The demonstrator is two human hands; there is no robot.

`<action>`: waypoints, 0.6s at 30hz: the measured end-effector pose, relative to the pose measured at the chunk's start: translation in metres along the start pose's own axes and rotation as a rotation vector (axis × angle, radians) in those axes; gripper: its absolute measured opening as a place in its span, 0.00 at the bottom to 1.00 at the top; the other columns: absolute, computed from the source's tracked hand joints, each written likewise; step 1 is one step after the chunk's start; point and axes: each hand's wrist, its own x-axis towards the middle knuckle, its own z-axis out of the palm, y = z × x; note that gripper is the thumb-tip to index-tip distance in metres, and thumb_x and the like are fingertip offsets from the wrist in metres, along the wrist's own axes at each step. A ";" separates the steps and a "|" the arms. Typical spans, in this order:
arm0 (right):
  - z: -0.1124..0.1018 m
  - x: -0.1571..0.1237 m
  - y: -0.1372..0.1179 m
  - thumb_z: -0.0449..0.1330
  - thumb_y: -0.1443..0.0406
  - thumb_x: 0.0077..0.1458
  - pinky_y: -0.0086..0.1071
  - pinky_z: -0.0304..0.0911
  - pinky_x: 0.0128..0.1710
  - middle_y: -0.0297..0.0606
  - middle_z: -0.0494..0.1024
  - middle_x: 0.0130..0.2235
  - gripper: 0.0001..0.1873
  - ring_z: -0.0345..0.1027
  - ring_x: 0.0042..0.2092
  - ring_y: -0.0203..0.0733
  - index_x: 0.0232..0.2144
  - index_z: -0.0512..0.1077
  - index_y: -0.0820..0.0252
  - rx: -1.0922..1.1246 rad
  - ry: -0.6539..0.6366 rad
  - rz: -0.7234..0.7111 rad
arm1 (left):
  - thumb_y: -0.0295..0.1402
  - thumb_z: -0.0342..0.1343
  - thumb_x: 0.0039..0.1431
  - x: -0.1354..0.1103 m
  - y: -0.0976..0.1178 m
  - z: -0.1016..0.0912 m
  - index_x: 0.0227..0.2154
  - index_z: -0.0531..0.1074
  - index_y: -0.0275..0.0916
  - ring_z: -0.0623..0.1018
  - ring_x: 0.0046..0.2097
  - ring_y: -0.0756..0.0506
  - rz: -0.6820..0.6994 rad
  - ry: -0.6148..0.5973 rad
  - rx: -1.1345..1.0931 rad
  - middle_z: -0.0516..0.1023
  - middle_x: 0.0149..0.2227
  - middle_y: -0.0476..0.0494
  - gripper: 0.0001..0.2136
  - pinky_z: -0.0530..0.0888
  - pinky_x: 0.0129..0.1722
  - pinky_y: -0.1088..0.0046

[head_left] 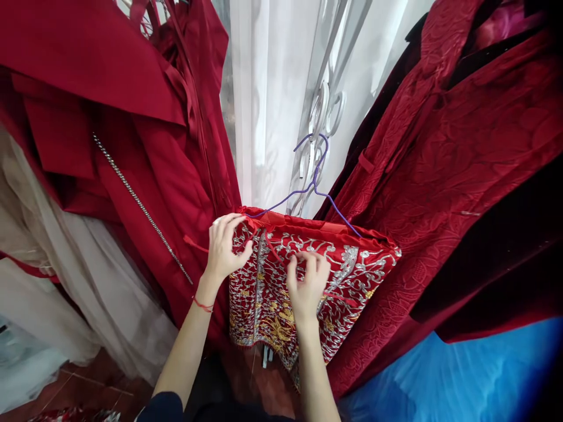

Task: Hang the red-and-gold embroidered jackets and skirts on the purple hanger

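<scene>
A red embroidered garment (352, 269) with silver and gold patterns hangs on a purple wire hanger (314, 184) in the middle of the view. My left hand (225, 246) grips the garment's top left corner, fingers curled over the red edge. My right hand (308, 284) rests on the front of the garment, fingers bent and pinching at the embroidered cloth near a thin red string (272, 246). A red thread bracelet sits on my left wrist.
Dark red satin garments (145, 129) with a silver beaded strip hang at the left, above pale cream fabric (65, 275). Deep red patterned and velvet coats (461, 176) hang at the right. White curtain (272, 88) behind, blue sheet (461, 381) lower right, reddish floor below.
</scene>
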 end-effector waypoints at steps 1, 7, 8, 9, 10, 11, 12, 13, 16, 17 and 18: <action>0.005 -0.003 -0.007 0.54 0.63 0.62 0.40 0.64 0.45 0.44 0.75 0.38 0.08 0.68 0.41 0.45 0.38 0.71 0.59 0.065 -0.078 -0.028 | 0.33 0.57 0.56 0.006 0.004 0.003 0.55 0.66 0.40 0.69 0.56 0.38 0.054 -0.059 0.042 0.72 0.55 0.37 0.23 0.65 0.57 0.57; 0.041 -0.021 -0.035 0.47 0.67 0.64 0.34 0.68 0.36 0.43 0.81 0.39 0.21 0.75 0.33 0.43 0.56 0.67 0.57 0.137 -0.545 -0.018 | 0.29 0.51 0.62 0.027 0.007 0.015 0.46 0.74 0.39 0.68 0.48 0.39 0.107 -0.264 0.192 0.77 0.46 0.40 0.12 0.66 0.47 0.60; 0.046 -0.023 -0.036 0.46 0.67 0.63 0.34 0.68 0.34 0.43 0.81 0.38 0.23 0.75 0.32 0.44 0.59 0.64 0.59 0.103 -0.561 -0.005 | 0.29 0.51 0.62 0.028 0.006 0.014 0.45 0.75 0.39 0.68 0.46 0.39 0.111 -0.271 0.191 0.77 0.44 0.40 0.11 0.66 0.46 0.60; 0.049 -0.025 -0.037 0.46 0.67 0.63 0.34 0.67 0.32 0.45 0.81 0.38 0.24 0.75 0.32 0.44 0.61 0.61 0.61 0.085 -0.561 0.009 | 0.29 0.51 0.63 0.029 0.006 0.012 0.44 0.76 0.40 0.68 0.45 0.39 0.119 -0.277 0.186 0.78 0.42 0.40 0.11 0.66 0.45 0.61; 0.052 -0.026 -0.037 0.46 0.66 0.63 0.34 0.67 0.32 0.46 0.80 0.40 0.26 0.75 0.32 0.45 0.62 0.58 0.63 0.086 -0.546 0.026 | 0.30 0.52 0.63 0.029 0.006 0.010 0.43 0.76 0.40 0.68 0.44 0.40 0.128 -0.285 0.177 0.78 0.42 0.41 0.10 0.65 0.44 0.61; 0.054 -0.026 -0.038 0.46 0.65 0.64 0.35 0.67 0.32 0.48 0.80 0.42 0.26 0.76 0.33 0.46 0.63 0.56 0.65 0.100 -0.519 0.047 | 0.31 0.52 0.63 0.029 0.007 0.007 0.42 0.77 0.41 0.68 0.44 0.40 0.137 -0.295 0.165 0.78 0.41 0.41 0.10 0.65 0.43 0.61; 0.055 -0.026 -0.038 0.46 0.63 0.64 0.35 0.67 0.32 0.50 0.79 0.43 0.26 0.76 0.34 0.46 0.63 0.55 0.66 0.119 -0.483 0.073 | 0.32 0.53 0.63 0.029 0.008 0.004 0.42 0.77 0.42 0.68 0.43 0.41 0.144 -0.307 0.150 0.78 0.41 0.42 0.09 0.64 0.43 0.62; 0.055 -0.024 -0.039 0.47 0.62 0.64 0.35 0.67 0.32 0.50 0.79 0.43 0.26 0.76 0.34 0.47 0.62 0.55 0.67 0.138 -0.443 0.102 | 0.32 0.53 0.63 0.029 0.009 0.001 0.41 0.77 0.42 0.68 0.43 0.41 0.147 -0.319 0.135 0.78 0.40 0.42 0.09 0.64 0.42 0.62; 0.053 -0.017 -0.041 0.46 0.61 0.66 0.34 0.66 0.33 0.50 0.79 0.42 0.22 0.76 0.35 0.46 0.57 0.61 0.66 0.175 -0.344 0.161 | 0.32 0.54 0.63 0.028 0.013 -0.006 0.40 0.78 0.43 0.68 0.43 0.41 0.149 -0.351 0.107 0.78 0.40 0.43 0.08 0.63 0.42 0.62; 0.052 -0.014 -0.043 0.46 0.60 0.66 0.33 0.65 0.33 0.49 0.79 0.41 0.19 0.75 0.35 0.46 0.53 0.64 0.65 0.180 -0.325 0.160 | 0.32 0.54 0.63 0.028 0.014 -0.008 0.40 0.78 0.43 0.68 0.43 0.41 0.154 -0.362 0.105 0.78 0.40 0.43 0.08 0.63 0.42 0.62; 0.052 -0.011 -0.044 0.47 0.59 0.66 0.32 0.64 0.32 0.47 0.79 0.40 0.17 0.75 0.35 0.45 0.50 0.67 0.63 0.180 -0.314 0.153 | 0.32 0.53 0.63 0.028 0.015 -0.010 0.41 0.78 0.42 0.68 0.44 0.41 0.161 -0.370 0.105 0.78 0.41 0.43 0.09 0.63 0.43 0.62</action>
